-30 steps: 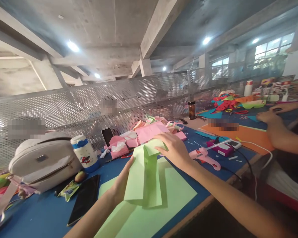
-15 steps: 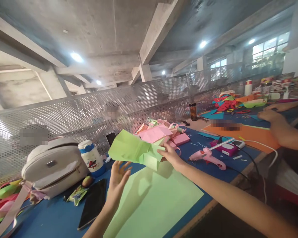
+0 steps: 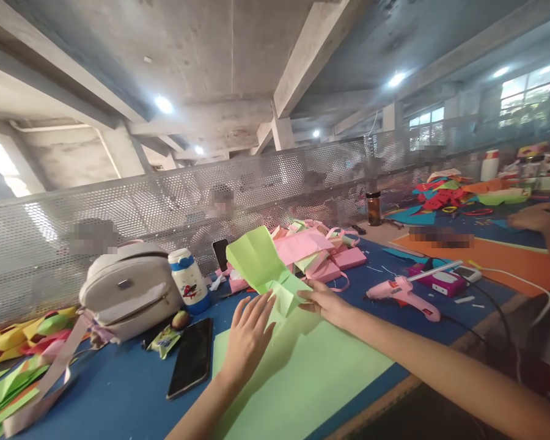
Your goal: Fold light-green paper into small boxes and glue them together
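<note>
A folded light-green paper piece (image 3: pixel 262 264) stands up over a large flat green sheet (image 3: pixel 302 379) on the blue table. My right hand (image 3: pixel 326 303) pinches the folded piece at its lower right edge. My left hand (image 3: pixel 248 338) has its fingers spread and stretched out, the fingertips touching the piece's lower left part. A heap of pink folded papers (image 3: pixel 308 250) lies just behind the green piece.
A black phone (image 3: pixel 190 364) and a snack packet (image 3: pixel 164 338) lie to the left, with a white bag (image 3: pixel 128 294) and a small bottle (image 3: pixel 189 287) behind. A pink glue gun (image 3: pixel 403 294) rests at right. Perforated metal fencing (image 3: pixel 165 201) runs along the back. Another person's arm (image 3: pixel 547 221) is at far right.
My left hand let go of the folded green piece, dropped, then rose again to touch it with open fingers. My right hand turned the piece upright and lowered it toward the flat sheet.
</note>
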### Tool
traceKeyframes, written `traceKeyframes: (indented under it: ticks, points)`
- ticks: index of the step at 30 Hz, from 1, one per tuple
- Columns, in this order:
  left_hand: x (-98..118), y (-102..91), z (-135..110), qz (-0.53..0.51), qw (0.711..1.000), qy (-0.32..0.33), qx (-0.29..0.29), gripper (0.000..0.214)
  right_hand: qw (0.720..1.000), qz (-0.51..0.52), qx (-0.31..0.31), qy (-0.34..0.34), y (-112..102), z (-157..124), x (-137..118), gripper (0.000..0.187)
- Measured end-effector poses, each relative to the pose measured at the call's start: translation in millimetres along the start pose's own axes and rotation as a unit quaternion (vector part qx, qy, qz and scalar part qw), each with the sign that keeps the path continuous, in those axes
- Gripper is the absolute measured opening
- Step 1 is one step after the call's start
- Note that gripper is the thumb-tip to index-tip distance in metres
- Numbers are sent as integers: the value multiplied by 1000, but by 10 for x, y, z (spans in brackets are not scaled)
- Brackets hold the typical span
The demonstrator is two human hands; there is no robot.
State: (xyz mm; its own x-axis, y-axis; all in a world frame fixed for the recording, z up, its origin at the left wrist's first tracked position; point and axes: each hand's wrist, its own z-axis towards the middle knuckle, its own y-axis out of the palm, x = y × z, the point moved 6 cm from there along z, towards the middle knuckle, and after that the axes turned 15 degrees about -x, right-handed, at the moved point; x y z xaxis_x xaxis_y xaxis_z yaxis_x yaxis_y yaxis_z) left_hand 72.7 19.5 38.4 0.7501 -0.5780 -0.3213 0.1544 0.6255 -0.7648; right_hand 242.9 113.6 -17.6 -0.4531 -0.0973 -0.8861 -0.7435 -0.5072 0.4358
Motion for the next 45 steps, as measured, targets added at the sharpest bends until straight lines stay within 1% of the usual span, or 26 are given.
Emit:
traceKeyframes:
  ticks: [3,8,11,14,16,18,20,22,23,24,26,28,29,30,31,32,34,35,36,37,42,45]
  points:
    - [59,-16,28,47,999,22,5,40,1000,-6,-14,21,62,-40,22,33]
    - [126,-40,50,85,995,49,2,38,997,-22,-59,50,192,-105,31,41]
    - [132,-60,49,87,994,64,15,36,993,-36,-93,62,266,-135,25,45]
    - [122,-101,27,64,993,94,34,31,986,-52,-133,81,355,-176,29,52]
    - [100,-129,4,43,992,109,40,28,975,-80,-178,103,432,-213,47,57]
    - [69,-153,-23,22,992,117,43,27,955,-140,-230,122,501,-247,67,58]
    - [33,-167,-50,6,992,120,44,29,935,-205,-262,126,521,-258,77,58]
    - [-8,-164,-71,-1,993,115,37,31,927,-250,-256,113,478,-228,67,55]
    - [-29,-159,-78,-3,993,111,32,32,928,-267,-241,100,439,-202,51,53]
    - [-47,-155,-83,-5,994,106,30,32,930,-284,-218,82,393,-173,24,52]
    - [-79,-160,-88,-11,995,96,35,32,931,-330,-152,25,301,-133,-74,49]
    - [-101,-169,-86,-24,995,81,44,31,924,-369,-85,-44,248,-149,-201,36]
    - [-109,-170,-82,-34,996,73,45,31,915,-392,-63,-78,251,-176,-260,27]
    - [-114,-168,-78,-45,996,64,45,32,895,-429,-52,-111,279,-211,-312,22]
    - [-115,-164,-74,-55,996,56,45,32,864,-481,-51,-141,328,-249,-353,25]
    - [-112,-157,-72,-65,996,49,44,33,822,-542,-54,-167,390,-287,-376,32]
    - [-92,-142,-69,-78,995,41,45,33,722,-661,-61,-195,502,-340,-371,42]
    - [-76,-136,-67,-82,995,40,47,33,684,-701,-61,-195,534,-349,-353,44]
    - [-56,-130,-65,-86,994,42,49,33,664,-721,-60,-187,546,-348,-336,44]
    - [-33,-125,-63,-90,994,45,52,34,655,-732,-59,-179,550,-343,-323,42]
    - [57,-101,-51,-102,992,58,53,36,631,-758,-62,-154,586,-327,-300,37]
    - [71,-86,-54,-108,991,58,57,34,624,-764,-68,-151,612,-336,-295,35]
